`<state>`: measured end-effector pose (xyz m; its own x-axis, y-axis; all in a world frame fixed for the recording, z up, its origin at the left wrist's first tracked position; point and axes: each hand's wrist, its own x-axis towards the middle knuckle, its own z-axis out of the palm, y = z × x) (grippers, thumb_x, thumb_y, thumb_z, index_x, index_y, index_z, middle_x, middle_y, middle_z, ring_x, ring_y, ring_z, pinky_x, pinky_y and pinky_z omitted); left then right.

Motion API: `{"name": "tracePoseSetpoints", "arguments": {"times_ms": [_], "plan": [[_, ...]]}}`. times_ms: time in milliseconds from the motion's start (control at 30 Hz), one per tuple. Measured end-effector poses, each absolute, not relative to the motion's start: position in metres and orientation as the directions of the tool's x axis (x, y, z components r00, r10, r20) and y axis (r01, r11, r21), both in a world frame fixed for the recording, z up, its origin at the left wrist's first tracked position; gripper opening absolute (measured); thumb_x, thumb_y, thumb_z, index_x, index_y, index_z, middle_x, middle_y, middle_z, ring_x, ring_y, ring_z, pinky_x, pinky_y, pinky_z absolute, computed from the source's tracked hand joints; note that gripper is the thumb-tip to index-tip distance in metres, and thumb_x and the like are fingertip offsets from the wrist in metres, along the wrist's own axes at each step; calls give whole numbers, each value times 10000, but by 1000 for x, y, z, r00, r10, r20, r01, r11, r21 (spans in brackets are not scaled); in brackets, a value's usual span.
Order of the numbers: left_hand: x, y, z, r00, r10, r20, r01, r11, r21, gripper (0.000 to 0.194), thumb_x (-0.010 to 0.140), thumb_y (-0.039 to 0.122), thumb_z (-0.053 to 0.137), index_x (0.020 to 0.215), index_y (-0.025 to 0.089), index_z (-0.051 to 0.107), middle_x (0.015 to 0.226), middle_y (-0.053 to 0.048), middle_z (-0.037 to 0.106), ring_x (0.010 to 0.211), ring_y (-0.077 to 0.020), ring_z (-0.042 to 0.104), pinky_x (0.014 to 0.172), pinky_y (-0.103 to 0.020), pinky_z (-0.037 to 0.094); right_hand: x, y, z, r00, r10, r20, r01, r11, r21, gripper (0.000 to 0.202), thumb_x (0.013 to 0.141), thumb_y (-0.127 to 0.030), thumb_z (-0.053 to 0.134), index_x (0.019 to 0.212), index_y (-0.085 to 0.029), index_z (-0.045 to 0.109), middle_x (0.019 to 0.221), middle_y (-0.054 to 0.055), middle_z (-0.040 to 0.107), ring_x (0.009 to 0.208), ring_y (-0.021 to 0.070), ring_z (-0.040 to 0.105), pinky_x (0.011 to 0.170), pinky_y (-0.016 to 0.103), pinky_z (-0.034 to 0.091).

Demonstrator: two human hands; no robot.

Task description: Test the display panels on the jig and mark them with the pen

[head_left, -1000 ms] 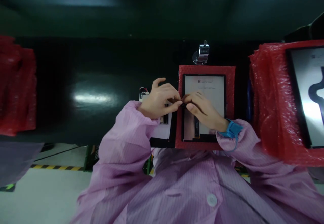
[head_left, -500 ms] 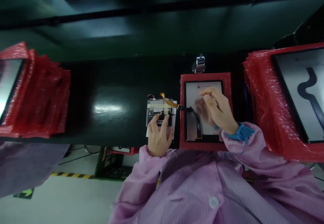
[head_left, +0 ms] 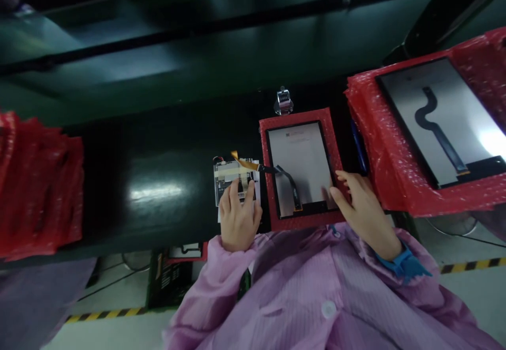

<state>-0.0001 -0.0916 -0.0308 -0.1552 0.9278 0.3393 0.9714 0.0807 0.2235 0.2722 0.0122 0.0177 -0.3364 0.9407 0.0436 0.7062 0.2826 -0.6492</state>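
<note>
My left hand [head_left: 238, 215] lies palm down with its fingers stretched over the lower part of a small circuit board assembly [head_left: 227, 173], which rests on white sheets. An orange and black flex cable [head_left: 250, 165] runs from that board to the back of a display panel [head_left: 302, 155]. The panel lies flat on a red bubble-wrap sheet [head_left: 294, 221]. At the panel's lower right edge is my right hand [head_left: 361, 205], fingers apart and nothing in them. Whether its fingertips touch the panel or the wrap I cannot tell.
A stack of red bubble wrap with another display panel [head_left: 450, 123] on top stands at the right. More red bubble wrap [head_left: 41, 184] is piled at the left. A metal tally counter [head_left: 283, 102] sits behind the middle panel, and a blue pen-like object [head_left: 359, 147] lies beside the right stack.
My right hand has moved from above the panel's middle to its lower right edge, and its fingers have spread. My left hand stays on the board. The view has turned to the right.
</note>
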Motion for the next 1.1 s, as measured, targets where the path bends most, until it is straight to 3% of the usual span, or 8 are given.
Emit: {"name": "tracePoseSetpoints", "arguments": {"times_ms": [133, 267, 433, 567, 667, 800, 967, 1100], "plan": [[25, -94, -24, -132, 900, 415, 913, -52, 405, 559, 950, 264, 546, 1497, 177, 472, 1434, -215, 524, 1301, -347, 513, 1076, -523, 439, 269, -1, 4, -284, 958, 36, 709, 235, -665, 519, 996, -487, 443, 1372, -140, 526, 1295, 176, 598, 1199, 335, 522, 1055, 575, 437], [60, -100, -26, -106, 922, 372, 836, -119, 536, 637, 970, 239, 538, 1569, 191, 329, 1354, -183, 614, 1240, -296, 588, 1017, -443, 515, 269, -2, 0, -220, 974, -43, 602, 101, -792, 535, 925, -496, 530, 1360, -185, 537, 1354, 147, 577, 1256, 324, 507, 1111, 588, 403], [54, -101, -17, -137, 955, 264, 763, -69, 643, 460, 999, 275, 500, 1448, 175, 499, 1334, -166, 660, 1230, -289, 623, 1021, -453, 530, 273, -3, 33, -229, 945, -235, 273, -169, -947, 465, 899, -484, 590, 1301, -256, 539, 1332, 94, 568, 1201, 249, 569, 1065, 456, 497], [29, -92, 7, -151, 988, 26, 559, 64, 827, 309, 997, 409, 509, 1118, 209, 712, 1132, -115, 758, 1069, -276, 708, 916, -415, 568, 253, -19, 76, -406, 909, -96, 56, -80, -995, 424, 958, -382, 562, 1358, -273, 472, 1366, 96, 545, 1230, 230, 576, 1044, 393, 523], [21, -77, 25, -374, 925, 69, 256, 31, 966, 359, 1005, 465, 476, 891, 223, 714, 1028, -76, 773, 1017, -239, 717, 890, -362, 563, 228, -26, 90, -601, 790, 118, -27, 127, -992, 482, 951, -332, 580, 1398, -268, 412, 1443, 90, 482, 1371, 228, 460, 1167, 404, 419], [23, -58, 43, -589, 802, 100, -90, -189, 978, 405, 984, 520, 459, 1225, 264, 660, 1399, -54, 641, 1346, -238, 561, 1121, -406, 468, 196, -25, 70, -671, 723, 165, -49, 179, -983, 462, 989, -411, 507, 1407, -253, 390, 1453, 103, 453, 1380, 229, 414, 1187, 439, 387], [21, -55, 53, -560, 824, -83, -241, -66, 968, 490, 948, 472, 500, 1413, 322, 543, 1559, -32, 496, 1430, -268, 480, 1135, -455, 476, 168, -26, 36, -623, 782, 2, 195, 158, -968, 548, 992, -491, 455, 1429, -166, 386, 1425, 177, 461, 1374, 310, 368, 1199, 598, 312], [15, -57, 54, -570, 809, -144, -324, -60, 944, 533, 866, 359, 615, 1394, 292, 578, 1525, -26, 537, 1449, -280, 453, 1168, -435, 440, 166, -30, 35, -744, 635, 208, -26, 284, -959, 671, 952, -531, 537, 1484, -174, 341, 1487, 162, 420, 1416, 285, 333, 1206, 534, 349]]}}
